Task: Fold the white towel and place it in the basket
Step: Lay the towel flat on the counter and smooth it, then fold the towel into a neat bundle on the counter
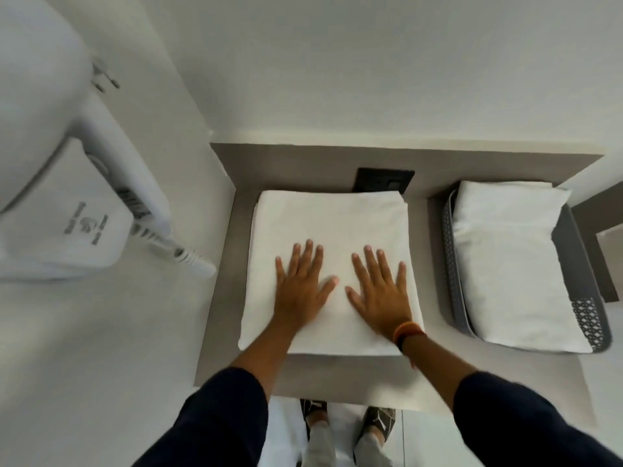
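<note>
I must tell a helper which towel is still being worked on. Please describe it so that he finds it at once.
On the grey counter, left of the grey perforated basket, lies a folded white towel. Both hands, left hand and right hand, press flat on it. The other folded towel already lies inside the basket.

My left hand (298, 284) is bare, no ring or watch on it. My right hand (381, 288) is bare too, but just behind it, at the wrist, I wear an orange thread band (406, 328) with a black band (409, 340) right beside it, further up the arm. Both forearms are uncovered near the hands; further back, my dark navy sleeves (222, 419) begin. Below my arms I see light grey trousers (320, 439) and dark patterned shoes (379, 421).
</note>
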